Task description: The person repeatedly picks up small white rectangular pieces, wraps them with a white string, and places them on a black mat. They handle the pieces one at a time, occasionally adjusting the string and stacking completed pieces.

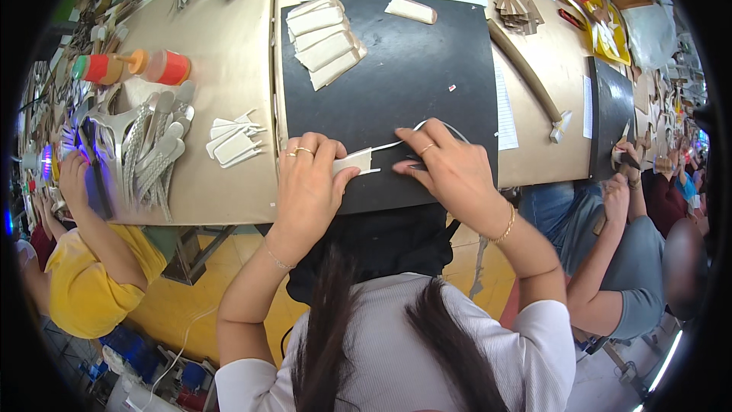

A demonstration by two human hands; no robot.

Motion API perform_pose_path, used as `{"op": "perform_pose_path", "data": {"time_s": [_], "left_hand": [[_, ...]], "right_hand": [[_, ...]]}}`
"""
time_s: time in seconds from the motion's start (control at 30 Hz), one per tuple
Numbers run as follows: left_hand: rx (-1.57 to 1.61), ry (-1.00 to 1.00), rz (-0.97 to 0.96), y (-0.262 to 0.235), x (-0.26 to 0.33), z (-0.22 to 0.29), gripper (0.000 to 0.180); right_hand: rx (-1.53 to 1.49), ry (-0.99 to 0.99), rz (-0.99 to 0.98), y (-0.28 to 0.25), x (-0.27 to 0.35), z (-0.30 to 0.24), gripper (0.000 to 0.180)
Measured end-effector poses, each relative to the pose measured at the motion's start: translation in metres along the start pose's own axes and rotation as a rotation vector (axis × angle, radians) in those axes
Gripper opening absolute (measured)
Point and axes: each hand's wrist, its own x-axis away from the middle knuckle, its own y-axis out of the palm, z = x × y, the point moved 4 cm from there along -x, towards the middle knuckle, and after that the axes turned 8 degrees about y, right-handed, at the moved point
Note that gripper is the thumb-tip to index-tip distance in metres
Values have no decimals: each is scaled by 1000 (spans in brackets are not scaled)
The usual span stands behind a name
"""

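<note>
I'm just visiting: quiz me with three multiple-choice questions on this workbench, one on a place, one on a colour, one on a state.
1. Where does the stack of cream pieces lie?
A. on the black mat's far left part
B. on the floor
C. in a co-worker's lap

2. What colour is the mat under the hands?
A. yellow
B. black
C. blue

3. How is the left hand placed?
A. hanging off the table
B. raised in the air
C. pressing on a cream piece

Answers: 1 A, the stack sits near the mat's far left corner; 2 B, the mat is plainly black; 3 C, its fingers rest on the piece.
</note>
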Motion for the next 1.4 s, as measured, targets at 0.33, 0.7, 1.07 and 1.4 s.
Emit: {"op": "perform_pose_path", "data": {"time_s": [0.33,0.7,1.07,1.4], "left_hand": [[350,-271,63,-11,14,-5,26],[339,-217,61,-19,24,4,26],[297,-215,52,-21,28,-1,25],[190,-459,360,-83,60,-99,34]], "right_hand": [[-1277,398,-332,47,24,-6,37],[-1902,515,-500,56,7,-22,25],[-1841,588,-503,61,10,-17,21],[-368,44,242,-3,-27,13,26]]}}
